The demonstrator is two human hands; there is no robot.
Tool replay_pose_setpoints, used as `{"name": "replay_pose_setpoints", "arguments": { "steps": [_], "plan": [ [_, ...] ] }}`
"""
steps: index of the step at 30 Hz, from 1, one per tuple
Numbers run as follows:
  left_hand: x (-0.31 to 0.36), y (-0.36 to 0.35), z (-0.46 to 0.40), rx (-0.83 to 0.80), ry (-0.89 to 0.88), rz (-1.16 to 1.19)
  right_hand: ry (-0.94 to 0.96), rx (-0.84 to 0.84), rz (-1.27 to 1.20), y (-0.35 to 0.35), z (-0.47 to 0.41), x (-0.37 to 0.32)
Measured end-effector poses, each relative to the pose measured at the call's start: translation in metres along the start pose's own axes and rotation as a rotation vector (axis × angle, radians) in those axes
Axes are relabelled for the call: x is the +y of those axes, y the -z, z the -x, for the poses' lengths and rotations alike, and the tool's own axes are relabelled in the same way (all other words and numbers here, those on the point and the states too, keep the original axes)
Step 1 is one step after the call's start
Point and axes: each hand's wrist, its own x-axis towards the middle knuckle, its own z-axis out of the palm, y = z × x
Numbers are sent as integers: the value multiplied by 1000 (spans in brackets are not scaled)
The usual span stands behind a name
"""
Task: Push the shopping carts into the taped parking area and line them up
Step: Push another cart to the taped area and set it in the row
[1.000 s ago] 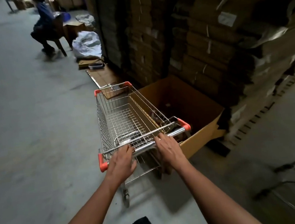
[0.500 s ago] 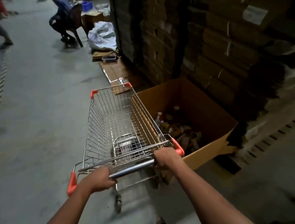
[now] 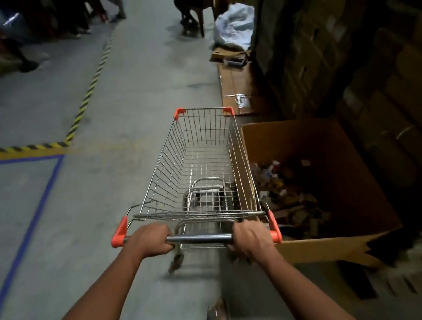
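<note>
Silver wire-mesh shopping cart with orange corner caps (image 3: 202, 161) sits on the grey concrete floor (image 3: 127, 95), out in the aisle, its right side just beside or touching a big open brown cardboard box of scrap (image 3: 319, 162); can't tell which. Basket looks empty apart from the folded child seat at the handle end.

Handling, my read: rigid steel frame, light when empty, rolls on castors, so little push force needed. Castors will swivel freely, so the nose wanders unless both ends of the bar are controlled. Not fragile. Smooth chrome bar could be a bit slick.

Best hold: the chrome push bar (image 3: 199, 239), hands wide near the orange end caps for steering leverage. That's what is in place now.

Left hand (image 3: 149, 240) is clenched over the bar close to the left cap, knuckles up. Right hand (image 3: 251, 237) is wrapped round the bar next to the right cap. Both forearms run long and near straight from the bottom edge of the view, converging slightly toward the bar.

Blue tape outline on the floor (image 3: 30, 224) lies well to the left, with black-and-yellow hazard tape (image 3: 14, 149) along its far edge. Cart is outside it, pointing straight up the aisle. Judgement: needs a left swing, away from the box.

One foot (image 3: 217, 312) shows below the bar.
</note>
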Motion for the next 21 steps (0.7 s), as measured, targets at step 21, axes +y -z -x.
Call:
{"name": "replay_pose_setpoints", "arguments": {
  "steps": [21],
  "plan": [
    [223, -129, 173, 200, 531, 270, 611, 22, 217, -35, 83, 88]
  ]
}}
